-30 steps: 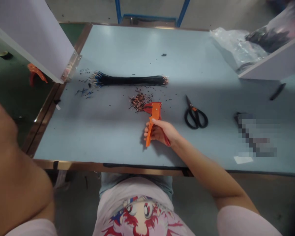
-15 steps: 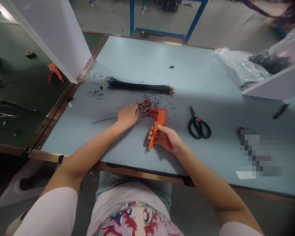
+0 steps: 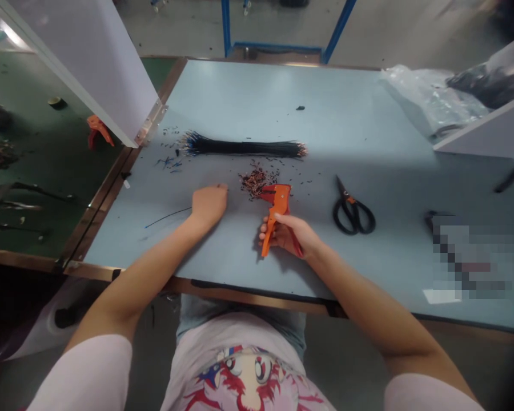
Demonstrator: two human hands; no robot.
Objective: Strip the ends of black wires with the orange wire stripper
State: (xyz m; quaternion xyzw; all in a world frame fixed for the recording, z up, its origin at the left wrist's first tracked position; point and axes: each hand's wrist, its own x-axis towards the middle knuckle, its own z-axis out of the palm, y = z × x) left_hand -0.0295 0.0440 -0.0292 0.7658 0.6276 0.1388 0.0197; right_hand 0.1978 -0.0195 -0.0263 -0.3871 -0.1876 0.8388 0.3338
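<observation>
My left hand (image 3: 209, 204) is closed on a thin black wire (image 3: 167, 214), whose blue-tipped end trails out to the left over the table. In my right hand (image 3: 289, 235) is an orange and red wire stripper (image 3: 277, 206), held upright with the fingers around its handles. Its red jaws point left, beside a pile of short copper and black wire scraps (image 3: 253, 181). A gap separates my left hand from the jaws. Behind the pile lies a long bundle of black wires (image 3: 244, 148), with blue and bare ends at the left and copper ends at the right.
Black-handled scissors (image 3: 353, 214) lie right of the wire stripper. Blue insulation bits (image 3: 168, 164) are scattered at the left. White panels (image 3: 89, 63) stand at both sides, and a clear plastic bag (image 3: 437, 103) sits back right. Another orange tool (image 3: 99, 131) lies on the green surface.
My left hand has moved left, away from the stripper's jaws, carrying the wire with it. My right hand keeps the wire stripper almost in the same place. The view has shifted slightly.
</observation>
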